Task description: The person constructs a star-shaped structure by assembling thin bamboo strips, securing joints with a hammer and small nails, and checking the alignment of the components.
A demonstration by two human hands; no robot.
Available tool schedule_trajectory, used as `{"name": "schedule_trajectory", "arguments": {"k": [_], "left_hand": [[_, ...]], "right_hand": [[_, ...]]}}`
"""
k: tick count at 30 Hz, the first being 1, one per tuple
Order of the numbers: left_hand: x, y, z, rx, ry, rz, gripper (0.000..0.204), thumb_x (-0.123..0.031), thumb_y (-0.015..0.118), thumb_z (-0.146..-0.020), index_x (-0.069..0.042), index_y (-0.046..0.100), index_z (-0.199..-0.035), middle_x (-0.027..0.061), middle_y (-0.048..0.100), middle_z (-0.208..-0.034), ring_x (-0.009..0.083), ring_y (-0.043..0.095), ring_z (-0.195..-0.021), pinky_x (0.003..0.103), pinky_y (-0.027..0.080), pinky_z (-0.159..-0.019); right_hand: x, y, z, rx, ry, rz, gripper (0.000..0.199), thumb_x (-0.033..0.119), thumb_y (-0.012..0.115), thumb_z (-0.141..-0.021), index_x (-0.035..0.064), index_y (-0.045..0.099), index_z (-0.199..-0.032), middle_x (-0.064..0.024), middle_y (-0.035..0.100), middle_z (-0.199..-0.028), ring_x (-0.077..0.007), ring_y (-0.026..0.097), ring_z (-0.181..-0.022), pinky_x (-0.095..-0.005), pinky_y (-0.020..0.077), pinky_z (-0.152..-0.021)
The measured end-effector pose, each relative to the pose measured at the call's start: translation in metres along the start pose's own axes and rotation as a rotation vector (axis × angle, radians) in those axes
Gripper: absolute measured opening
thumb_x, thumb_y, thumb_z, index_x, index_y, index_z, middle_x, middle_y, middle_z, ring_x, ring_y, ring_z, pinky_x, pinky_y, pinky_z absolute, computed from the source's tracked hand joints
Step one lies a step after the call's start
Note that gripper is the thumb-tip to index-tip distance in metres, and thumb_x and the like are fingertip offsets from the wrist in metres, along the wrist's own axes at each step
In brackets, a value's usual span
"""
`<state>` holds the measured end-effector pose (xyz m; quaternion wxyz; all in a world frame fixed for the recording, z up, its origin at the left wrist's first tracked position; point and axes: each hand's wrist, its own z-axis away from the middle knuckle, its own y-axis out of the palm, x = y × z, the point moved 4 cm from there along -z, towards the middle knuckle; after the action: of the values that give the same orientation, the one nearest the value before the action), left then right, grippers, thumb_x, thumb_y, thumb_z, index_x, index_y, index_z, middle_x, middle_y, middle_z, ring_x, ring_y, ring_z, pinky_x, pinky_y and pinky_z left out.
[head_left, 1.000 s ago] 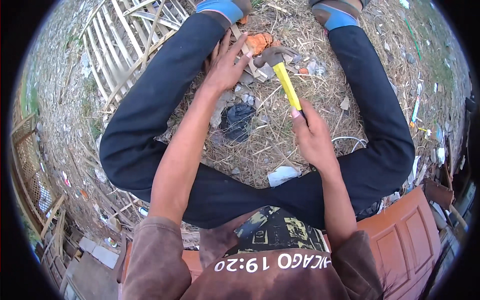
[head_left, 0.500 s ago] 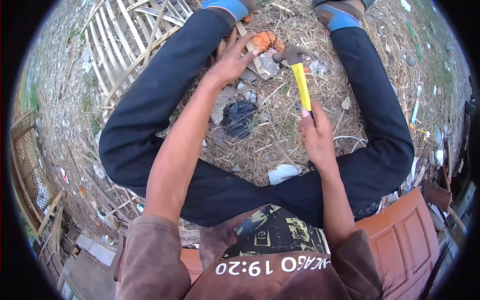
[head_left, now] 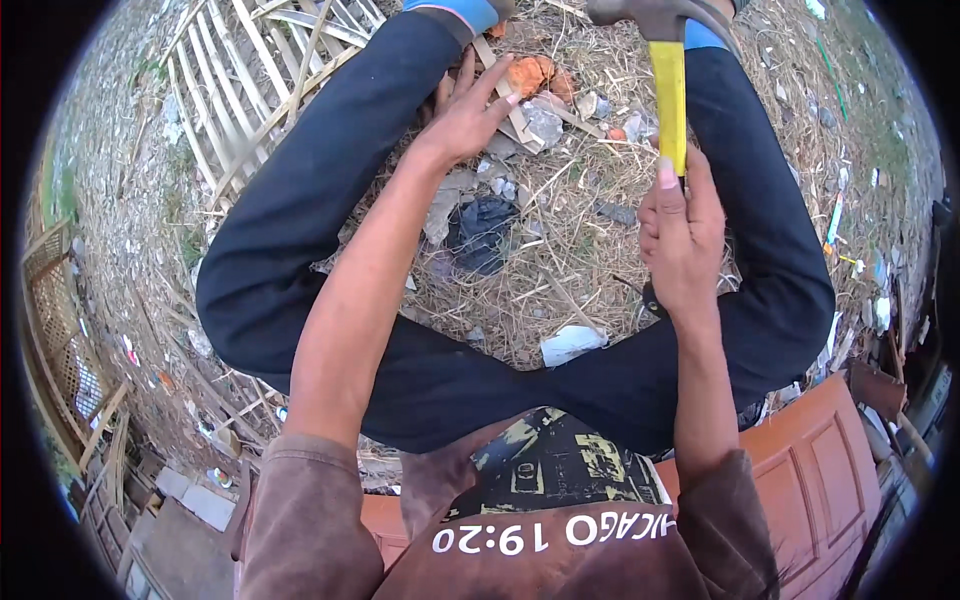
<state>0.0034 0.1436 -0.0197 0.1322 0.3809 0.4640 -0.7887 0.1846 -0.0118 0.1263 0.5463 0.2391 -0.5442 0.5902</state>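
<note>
My right hand point(head_left: 688, 240) is closed around the lower end of a hammer point(head_left: 667, 105) with a yellow handle and a dark metal head. Its head is raised near my right foot. My left hand point(head_left: 465, 118) lies at the far middle with fingers stretched and spread, touching a thin wooden strip point(head_left: 517, 122) on the ground. Just right of those fingers sits a broken orange lump point(head_left: 530, 75), like brick. A grey stone point(head_left: 543, 125) lies beside the strip's near end.
My bent legs in dark trousers frame dry grass and rubble. Between them lie a black plastic scrap point(head_left: 482, 233) and a white scrap point(head_left: 572, 345). A slatted bamboo frame point(head_left: 235, 90) stands at far left. An orange-brown panelled board point(head_left: 800, 490) is at near right.
The hammer has risen away from the orange lump and moved right, carried by my right hand. My left hand has stayed in place.
</note>
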Motion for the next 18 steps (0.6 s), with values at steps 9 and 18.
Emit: {"name": "schedule_trajectory", "arguments": {"k": [9, 18], "left_hand": [[0.01, 0.005, -0.002, -0.029, 0.057, -0.055, 0.058, -0.04, 0.049, -0.098, -0.031, 0.03, -0.152, 0.0253, 0.004, -0.16, 0.0439, -0.012, -0.146, 0.05, -0.002, -0.118], [0.009, 0.006, -0.004, -0.054, 0.031, -0.1, 0.057, -0.044, 0.05, -0.096, -0.039, 0.032, -0.15, 0.0134, 0.004, -0.163, 0.048, -0.003, -0.146, 0.057, 0.007, -0.117]], "right_hand": [[0.014, -0.005, 0.006, 0.032, -0.021, 0.152, 0.033, 0.023, 0.047, -0.102, 0.0019, 0.05, -0.128, -0.0135, 0.054, -0.068, -0.0219, 0.054, -0.059, -0.0374, 0.0418, -0.059], [-0.014, 0.013, 0.011, 0.101, -0.01, 0.217, 0.032, 0.021, 0.047, -0.103, 0.0018, 0.049, -0.129, 0.0004, 0.047, -0.07, -0.0062, 0.042, -0.058, -0.024, 0.0363, -0.052]]}}
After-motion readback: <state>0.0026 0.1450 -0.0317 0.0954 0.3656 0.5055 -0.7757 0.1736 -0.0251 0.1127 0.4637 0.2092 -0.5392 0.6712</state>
